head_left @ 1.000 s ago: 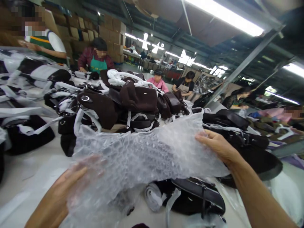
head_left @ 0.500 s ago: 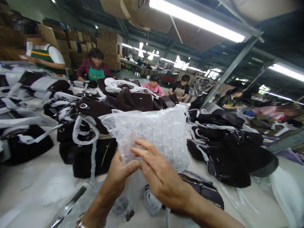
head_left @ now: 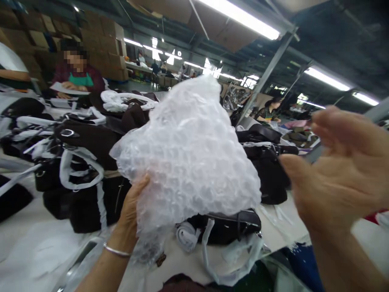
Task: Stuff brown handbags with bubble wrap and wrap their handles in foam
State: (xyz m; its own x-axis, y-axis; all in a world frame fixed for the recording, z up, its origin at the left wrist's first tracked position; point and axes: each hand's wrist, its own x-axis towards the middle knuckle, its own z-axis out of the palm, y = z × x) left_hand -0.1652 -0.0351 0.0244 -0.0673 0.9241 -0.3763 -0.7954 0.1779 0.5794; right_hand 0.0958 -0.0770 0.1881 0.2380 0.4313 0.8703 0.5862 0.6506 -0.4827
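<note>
A sheet of clear bubble wrap is held up in front of me above the table. My left hand grips its lower left side, the thumb in front and the other fingers hidden behind it. Off to the right, my right hand is raised with fingers apart, holding nothing and slightly blurred. Under the wrap lies a dark bag with a zip, its strap covered in white wrapping. More bubble wrap hangs or lies below my left hand.
Dark bags with white-wrapped handles are heaped at left, and more black bags at right. A co-worker in a green apron holds a white sheet across the table. A slanted metal post rises at right.
My right hand has left the bubble wrap and swung right, opening. The wrap now spreads wider and higher in my left hand. The view has turned to the right.
</note>
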